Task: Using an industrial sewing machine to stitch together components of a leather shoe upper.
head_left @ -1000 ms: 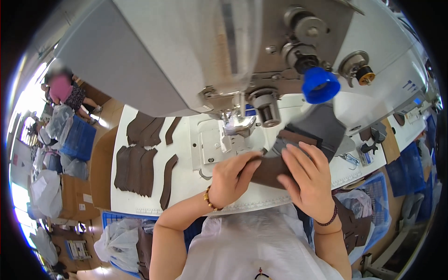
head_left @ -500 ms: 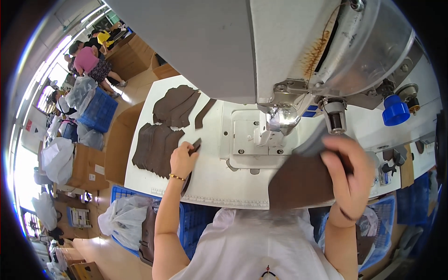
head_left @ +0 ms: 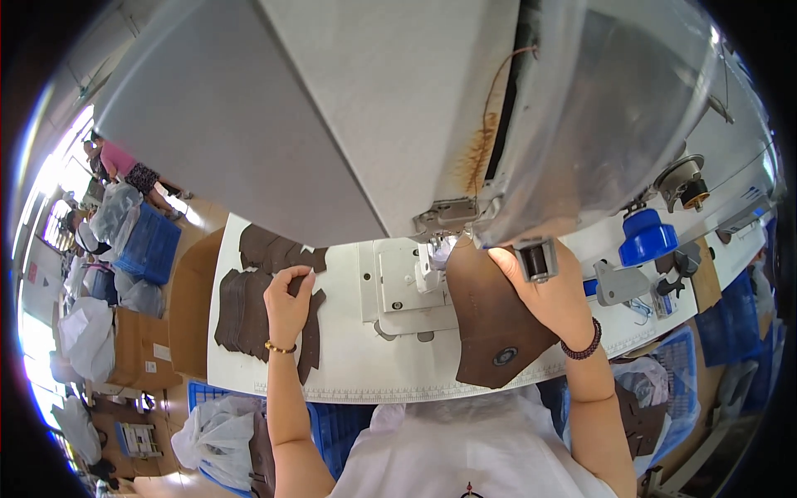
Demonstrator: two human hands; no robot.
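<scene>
A large brown leather-like panel (head_left: 498,319) lies under the head of a sewing machine (head_left: 436,257), a dark round mark near its lower edge. My right hand (head_left: 552,290) grips the panel's upper right side; its fingertips reach close to the needle area and are partly hidden by a machine part. My left hand (head_left: 289,305) is at the left, thumb and forefinger pinched together over stacked brown pieces (head_left: 242,311). Whatever may be between those fingers cannot be made out. Beside this hand lie narrow brown strips (head_left: 310,344).
The machine's grey arm (head_left: 224,108) fills the upper view. A blue knob (head_left: 647,238) stands at right. Below the white table (head_left: 357,378) are blue baskets (head_left: 681,365) with bagged brown pieces. Cartons (head_left: 137,349) and a person in pink (head_left: 119,160) are at far left.
My right hand has brought the brown panel left and up under the machine head. My left hand no longer shows the dark strip it held. The whole view has shifted.
</scene>
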